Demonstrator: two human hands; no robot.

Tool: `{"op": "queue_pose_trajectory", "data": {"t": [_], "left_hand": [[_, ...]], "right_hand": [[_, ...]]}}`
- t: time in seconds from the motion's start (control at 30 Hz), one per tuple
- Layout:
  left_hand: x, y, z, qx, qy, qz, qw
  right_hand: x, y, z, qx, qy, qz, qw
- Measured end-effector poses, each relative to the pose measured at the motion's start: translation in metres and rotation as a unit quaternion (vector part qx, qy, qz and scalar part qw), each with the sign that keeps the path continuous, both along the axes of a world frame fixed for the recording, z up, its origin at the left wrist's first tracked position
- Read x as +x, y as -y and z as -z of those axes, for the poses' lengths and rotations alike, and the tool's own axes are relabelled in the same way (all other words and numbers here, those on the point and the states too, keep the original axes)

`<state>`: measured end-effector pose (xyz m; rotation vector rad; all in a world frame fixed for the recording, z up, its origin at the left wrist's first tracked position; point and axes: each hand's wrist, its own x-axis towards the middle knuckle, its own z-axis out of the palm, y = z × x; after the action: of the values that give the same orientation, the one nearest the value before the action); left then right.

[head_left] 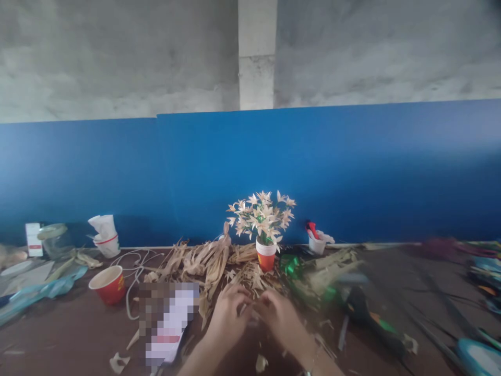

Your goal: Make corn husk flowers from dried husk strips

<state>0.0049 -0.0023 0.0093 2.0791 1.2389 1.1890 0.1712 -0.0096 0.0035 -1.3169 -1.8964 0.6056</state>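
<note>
**While both hands close on a husk piece at 6 o'clock, the husk pile lies just past them at 12**

Left hand [229, 316] and right hand [281, 316] meet fingertip to fingertip at the near edge of the desk [70, 339]. Fingers are curled in, and both look to be pinching one small pale husk piece [252, 309] between them. Motion blur hides its long axis and which fingers grip. The piece sits midway between the hands, with neither nearer.

Straight out at 12 o'clock, starting just beyond the fingertips, is the dried husk pile [211, 261]. Its strips fan mostly 12-to-6 and the bulk leans to 11, so it is closer to the left hand.

- **12-to-1, behind the pile:** upright red-and-white cup [266, 254] holding husk flowers [262, 214].
- **1 o'clock, just beside that cup:** green ribbon [290, 264].
- **3 o'clock:** dark tool [370, 316] with green and orange marks, near the right hand but apart from it, lying roughly 10-to-4.
- **8-to-9, just beside the left hand:** pixelated patch [168, 318], contents unreadable.
- **9-to-10, well apart:** upright red cup [108, 284], with white cord [135, 271] looping beside it.
</note>
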Motion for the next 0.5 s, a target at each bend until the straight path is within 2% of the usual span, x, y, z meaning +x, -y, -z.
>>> {"op": "queue_pose_trajectory", "data": {"t": [0.13, 0.3, 0.4, 0.5], "left_hand": [[-0.001, -0.006, 0.008, -0.026, 0.046, -0.038, 0.998], [-0.003, -0.014, 0.007, -0.105, 0.160, -0.059, 0.980], [-0.003, -0.015, 0.007, -0.156, 0.231, -0.074, 0.957], [-0.004, -0.016, 0.012, -0.194, 0.301, -0.071, 0.931]], "right_hand": [[0.003, -0.005, 0.013, 0.003, 0.103, 0.048, 0.994], [0.006, -0.009, 0.026, -0.067, 0.217, 0.055, 0.972], [0.006, -0.010, 0.026, -0.076, 0.200, 0.064, 0.975], [0.005, -0.011, 0.023, -0.045, 0.097, 0.060, 0.992]]}}
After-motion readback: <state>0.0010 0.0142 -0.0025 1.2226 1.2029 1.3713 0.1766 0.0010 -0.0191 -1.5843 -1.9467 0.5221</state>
